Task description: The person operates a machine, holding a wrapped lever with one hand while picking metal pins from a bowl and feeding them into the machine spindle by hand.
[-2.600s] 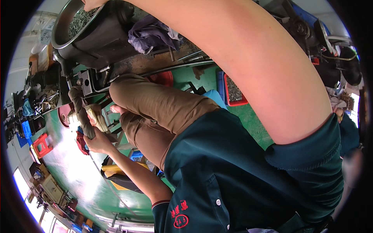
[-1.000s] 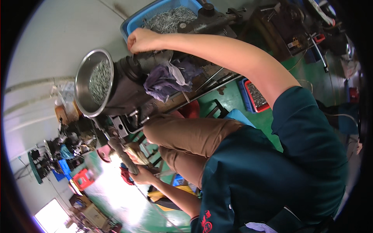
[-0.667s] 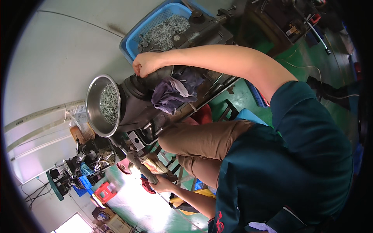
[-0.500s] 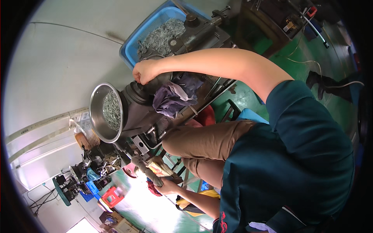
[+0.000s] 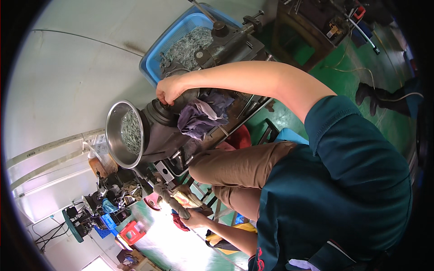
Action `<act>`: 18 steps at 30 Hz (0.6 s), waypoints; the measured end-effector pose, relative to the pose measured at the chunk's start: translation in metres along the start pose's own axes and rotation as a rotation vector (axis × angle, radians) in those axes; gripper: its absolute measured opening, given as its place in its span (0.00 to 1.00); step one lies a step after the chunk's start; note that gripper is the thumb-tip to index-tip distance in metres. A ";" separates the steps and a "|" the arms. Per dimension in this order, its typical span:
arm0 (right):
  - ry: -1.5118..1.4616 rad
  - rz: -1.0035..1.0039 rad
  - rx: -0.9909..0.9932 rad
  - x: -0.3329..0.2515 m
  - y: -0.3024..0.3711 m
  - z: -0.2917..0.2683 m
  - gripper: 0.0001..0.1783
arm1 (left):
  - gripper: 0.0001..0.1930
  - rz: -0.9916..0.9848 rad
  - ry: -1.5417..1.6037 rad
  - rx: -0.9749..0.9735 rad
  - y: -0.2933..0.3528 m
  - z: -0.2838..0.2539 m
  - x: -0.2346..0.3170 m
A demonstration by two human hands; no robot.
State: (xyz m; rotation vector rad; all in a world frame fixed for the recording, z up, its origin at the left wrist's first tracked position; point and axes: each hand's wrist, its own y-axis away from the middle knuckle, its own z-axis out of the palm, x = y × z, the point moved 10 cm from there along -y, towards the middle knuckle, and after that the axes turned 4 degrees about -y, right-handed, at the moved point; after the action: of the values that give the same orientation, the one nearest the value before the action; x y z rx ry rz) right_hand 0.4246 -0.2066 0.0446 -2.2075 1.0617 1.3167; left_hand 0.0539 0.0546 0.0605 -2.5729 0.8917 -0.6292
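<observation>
My right hand [image 5: 169, 90] reaches over a dark bench machine like a small lathe [image 5: 159, 118]. Its fingertips are pinched together close to the machine's round head; anything between them is too small to make out. Lower in the view, my left hand [image 5: 194, 218] is wrapped round the end of a lever handle [image 5: 169, 198] bound in grey wrapping. At the machine's left end sits a steel bowl [image 5: 113, 147], tilted, with many thin metal pins [image 5: 131, 133] inside. More pins [image 5: 187, 45] fill a blue plastic basket [image 5: 151, 58] behind the machine.
A crumpled purple cloth [image 5: 199, 119] lies on the machine bench beside my right forearm. A pale wall [image 5: 81, 67] stands close behind the bench. Further machines [image 5: 97, 201], a red crate [image 5: 132, 232] and a red stool [image 5: 238, 135] are around. Another person's dark shoe [image 5: 368, 97] shows at right.
My right hand has shifted slightly down toward the machine's head, its fingertips still pinched. My left hand keeps its hold on the lever handle. The whole view has moved a little.
</observation>
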 end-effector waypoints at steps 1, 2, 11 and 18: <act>0.002 0.000 -0.005 0.000 -0.001 0.001 0.15 | 0.19 -0.002 -0.026 0.010 0.001 -0.001 0.000; 0.027 -0.011 -0.009 -0.001 -0.002 0.003 0.15 | 0.19 -0.008 -0.028 0.008 0.001 -0.001 -0.002; 0.021 0.014 0.070 -0.002 0.002 -0.008 0.14 | 0.17 -0.010 0.009 0.009 -0.001 -0.001 -0.002; 0.033 0.035 0.028 -0.002 0.001 -0.002 0.15 | 0.17 -0.052 -0.002 -0.017 -0.005 0.007 -0.014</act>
State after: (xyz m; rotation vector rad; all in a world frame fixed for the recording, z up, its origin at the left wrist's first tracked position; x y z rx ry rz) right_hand 0.4246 -0.2072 0.0470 -2.2066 1.1284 1.2763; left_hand 0.0503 0.0682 0.0531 -2.6194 0.8351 -0.6367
